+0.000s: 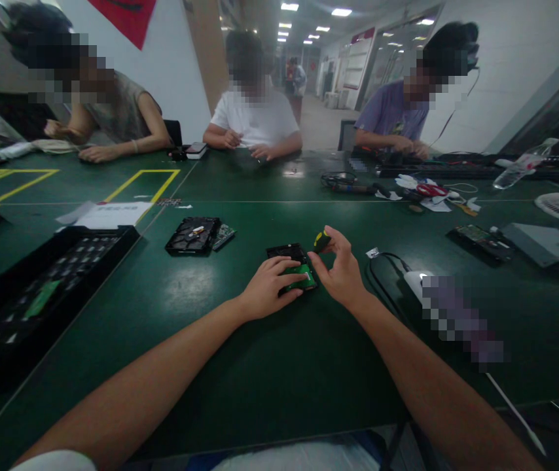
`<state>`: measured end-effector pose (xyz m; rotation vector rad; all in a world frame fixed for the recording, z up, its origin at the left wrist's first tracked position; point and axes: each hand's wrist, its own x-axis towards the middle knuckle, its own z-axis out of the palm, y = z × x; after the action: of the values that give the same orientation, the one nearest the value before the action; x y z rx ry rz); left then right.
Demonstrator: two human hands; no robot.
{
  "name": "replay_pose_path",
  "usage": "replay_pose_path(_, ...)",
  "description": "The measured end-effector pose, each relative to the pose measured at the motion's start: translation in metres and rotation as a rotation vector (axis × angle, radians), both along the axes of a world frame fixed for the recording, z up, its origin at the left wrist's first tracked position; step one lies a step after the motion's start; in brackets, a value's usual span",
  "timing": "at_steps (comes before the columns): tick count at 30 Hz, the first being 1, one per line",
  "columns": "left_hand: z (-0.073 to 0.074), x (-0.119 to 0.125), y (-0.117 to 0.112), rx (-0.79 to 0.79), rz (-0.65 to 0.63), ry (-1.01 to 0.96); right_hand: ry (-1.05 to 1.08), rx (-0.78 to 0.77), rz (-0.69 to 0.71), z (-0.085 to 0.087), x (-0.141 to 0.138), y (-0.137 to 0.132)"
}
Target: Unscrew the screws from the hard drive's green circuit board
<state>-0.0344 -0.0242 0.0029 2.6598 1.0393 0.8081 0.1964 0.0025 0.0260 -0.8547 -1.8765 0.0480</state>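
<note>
A black hard drive (289, 252) with a green circuit board (302, 275) on its near end lies on the green table (211, 340) in front of me. My left hand (268, 286) rests on the drive's near left side, fingers curled over the green board and pressing it. My right hand (341, 267) is closed around a screwdriver with a black and yellow handle (321, 240), its tip pointing down at the board's right edge.
A second opened hard drive (192, 235) with a loose circuit board (224, 236) lies to the left. A black compartment tray (29, 294) fills the left side. A white device with a cable (414, 278) sits right. Three people sit across the table.
</note>
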Motion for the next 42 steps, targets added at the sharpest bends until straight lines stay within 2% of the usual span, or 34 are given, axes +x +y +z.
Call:
replay_pose_path(7,-0.0009,-0.0007,-0.0006,-0.006,0.004,-0.01,-0.016,-0.075,0.06,0.0019,0.0007,-0.0005)
replay_pose_path(13,0.0,-0.0003,-0.0006,0.002,0.003,-0.003,-0.024,0.003,-0.022,0.0003,0.0005,-0.0005)
replay_pose_path(20,-0.0006,-0.0005,-0.0002,-0.007,-0.001,-0.007,-0.044,-0.054,0.013,0.0019,0.0019,-0.0008)
replay_pose_path(26,-0.0015,-0.0008,0.001,0.004,-0.004,-0.002,-0.045,-0.032,-0.027,0.0026,0.0016,-0.0009)
replay_pose_path(42,-0.0011,-0.0005,-0.0002,-0.003,0.0,-0.021,-0.033,-0.044,0.01,0.0037,0.0014,-0.0011)
